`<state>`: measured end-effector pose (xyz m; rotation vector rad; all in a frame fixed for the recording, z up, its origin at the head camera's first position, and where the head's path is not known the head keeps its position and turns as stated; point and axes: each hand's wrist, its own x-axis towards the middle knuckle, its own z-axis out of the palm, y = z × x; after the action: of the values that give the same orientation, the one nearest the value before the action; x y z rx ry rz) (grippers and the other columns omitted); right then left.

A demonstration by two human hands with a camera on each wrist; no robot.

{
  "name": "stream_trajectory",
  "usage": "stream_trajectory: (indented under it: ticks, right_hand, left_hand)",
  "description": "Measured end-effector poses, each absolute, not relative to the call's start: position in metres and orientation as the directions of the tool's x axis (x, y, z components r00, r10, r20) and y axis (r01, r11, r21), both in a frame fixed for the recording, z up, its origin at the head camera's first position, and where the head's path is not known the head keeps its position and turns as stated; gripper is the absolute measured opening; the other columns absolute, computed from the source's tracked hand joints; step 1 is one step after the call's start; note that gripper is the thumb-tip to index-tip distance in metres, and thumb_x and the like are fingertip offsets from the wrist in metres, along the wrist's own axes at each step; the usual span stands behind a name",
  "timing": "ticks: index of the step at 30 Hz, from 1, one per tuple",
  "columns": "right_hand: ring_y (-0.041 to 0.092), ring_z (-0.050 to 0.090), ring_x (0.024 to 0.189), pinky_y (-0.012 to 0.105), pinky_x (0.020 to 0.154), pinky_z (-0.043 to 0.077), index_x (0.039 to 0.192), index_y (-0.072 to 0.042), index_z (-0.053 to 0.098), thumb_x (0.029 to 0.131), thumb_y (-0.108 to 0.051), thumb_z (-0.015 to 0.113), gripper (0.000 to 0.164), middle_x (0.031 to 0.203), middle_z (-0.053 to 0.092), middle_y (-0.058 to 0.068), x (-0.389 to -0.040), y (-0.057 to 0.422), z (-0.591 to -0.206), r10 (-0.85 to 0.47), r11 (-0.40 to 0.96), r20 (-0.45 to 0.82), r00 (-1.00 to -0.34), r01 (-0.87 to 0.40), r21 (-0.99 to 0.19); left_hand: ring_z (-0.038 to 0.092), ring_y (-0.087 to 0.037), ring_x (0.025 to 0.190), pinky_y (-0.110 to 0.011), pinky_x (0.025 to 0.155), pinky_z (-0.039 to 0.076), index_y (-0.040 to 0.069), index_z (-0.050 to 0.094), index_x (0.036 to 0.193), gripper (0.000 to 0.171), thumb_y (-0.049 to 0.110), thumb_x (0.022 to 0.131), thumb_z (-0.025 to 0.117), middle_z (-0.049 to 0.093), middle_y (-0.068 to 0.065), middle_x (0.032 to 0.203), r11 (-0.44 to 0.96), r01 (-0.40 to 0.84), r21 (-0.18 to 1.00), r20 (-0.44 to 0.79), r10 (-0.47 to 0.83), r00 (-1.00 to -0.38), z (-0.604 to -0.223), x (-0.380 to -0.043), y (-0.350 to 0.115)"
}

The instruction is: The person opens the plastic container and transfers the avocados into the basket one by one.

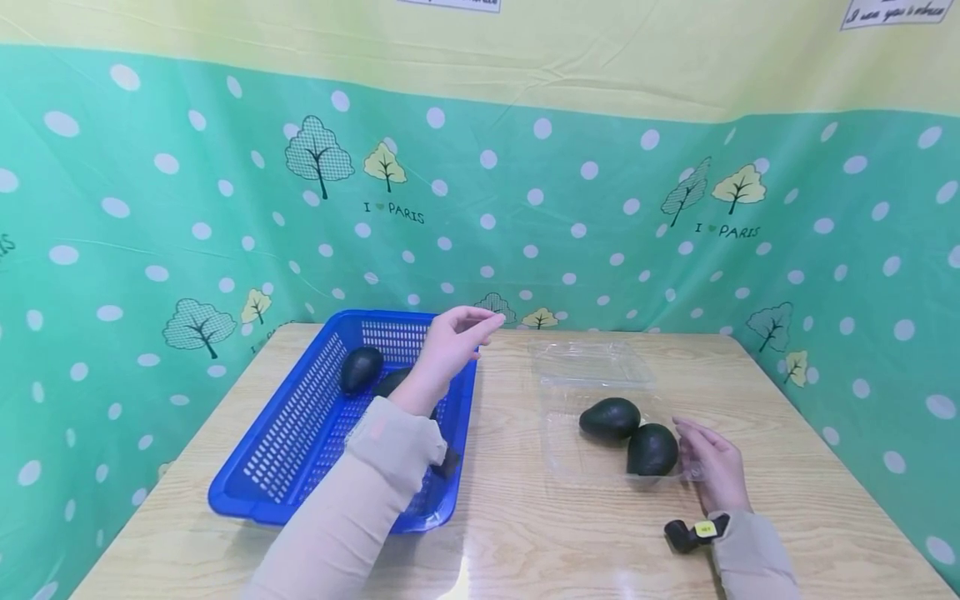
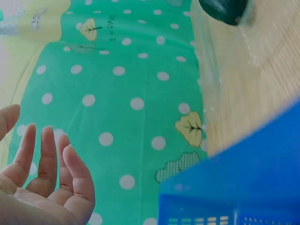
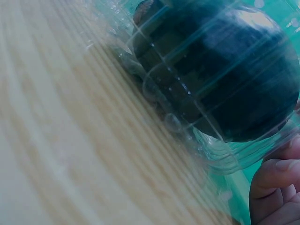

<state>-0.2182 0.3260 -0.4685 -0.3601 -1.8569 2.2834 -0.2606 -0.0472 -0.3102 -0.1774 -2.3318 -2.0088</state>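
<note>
Two dark avocados lie in the clear plastic tray: a rear avocado point(image 1: 610, 419) on its side and a nearer avocado point(image 1: 652, 450) by the right wall, the pair seemingly touching. We judge the step in hand to be a transfer between the clear plastic tray point(image 1: 562, 433) and the blue basket point(image 1: 240, 506), at a pause between fruits; its direction we cannot tell. The next move, we suppose, calls for the left hand to close round one fruit while the right steadies the tray.

The right hand point(image 1: 720, 471) lies just beside the nearer avocado, outside the tray's wall, fingers bent at the rim; whether they pinch it we cannot tell. The left hand point(image 1: 453, 346) hangs above the basket's far right corner, empty, fingers parted and gently curved, well apart from the tray's fruit. Beneath and beyond its forearm, we note two basket avocados point(image 1: 362, 370), one partly hidden.
</note>
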Motion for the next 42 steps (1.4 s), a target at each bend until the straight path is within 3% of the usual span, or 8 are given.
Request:
stream_trajectory:
  ticks: [7,14,24,32,42]
  right_hand:
    - [0.001,0.051,0.059,0.014,0.046,0.038,0.092,-0.029,0.079,0.094,-0.019,0.069,0.014,0.068,0.06,-0.012,-0.218,0.326,-0.468,0.289,-0.207,-0.08,-0.954,0.019,-0.978]
    - [0.001,0.051,0.06,0.014,0.047,0.039,0.094,-0.029,0.078,0.094,-0.021,0.069,0.012,0.07,0.06,-0.012,-0.219,0.326,-0.466,0.29,-0.196,-0.094,-0.952,0.036,-0.98]
    - [0.001,0.051,0.06,0.014,0.048,0.04,0.093,-0.029,0.079,0.094,-0.02,0.068,0.013,0.07,0.06,-0.013,-0.218,0.325,-0.466,0.288,-0.207,-0.096,-0.953,0.036,-0.978]
    - [0.001,0.051,0.059,0.014,0.047,0.039,0.092,-0.03,0.078,0.095,-0.021,0.068,0.014,0.071,0.06,-0.012,-0.218,0.327,-0.465,0.279,-0.201,-0.088,-0.956,0.031,-0.979]
    - [0.001,0.05,0.058,0.014,0.046,0.039,0.094,-0.029,0.078,0.094,-0.02,0.068,0.014,0.07,0.06,-0.012,-0.219,0.327,-0.466,0.28,-0.205,-0.078,-0.957,0.019,-0.979]
  left_hand:
    - [0.063,-0.027,0.104,-0.036,0.085,0.054,0.013,0.069,0.115,0.032,0.034,0.092,0.069,0.069,-0.005,0.114,0.101,0.122,0.987,0.115,0.074,-0.991,-0.311,-0.256,-0.032]
    - [0.066,-0.02,0.101,-0.032,0.083,0.053,0.015,0.071,0.11,0.029,0.035,0.09,0.071,0.071,-0.003,0.113,0.228,0.222,0.948,0.207,0.087,-0.974,-0.309,-0.241,-0.009]
    - [0.066,-0.02,0.099,-0.03,0.081,0.053,0.016,0.071,0.11,0.029,0.037,0.091,0.07,0.071,-0.003,0.111,0.216,0.24,0.946,0.222,0.105,-0.969,-0.315,-0.232,0.015]
    - [0.063,-0.011,0.088,-0.025,0.073,0.052,0.022,0.071,0.108,0.025,0.039,0.09,0.071,0.071,0.005,0.107,0.268,0.23,0.936,0.203,0.126,-0.971,-0.327,-0.222,0.04]
    - [0.064,-0.01,0.088,-0.023,0.074,0.052,0.02,0.07,0.109,0.025,0.036,0.091,0.069,0.071,0.005,0.104,0.301,0.259,0.918,0.223,0.15,-0.963,-0.343,-0.215,0.063]
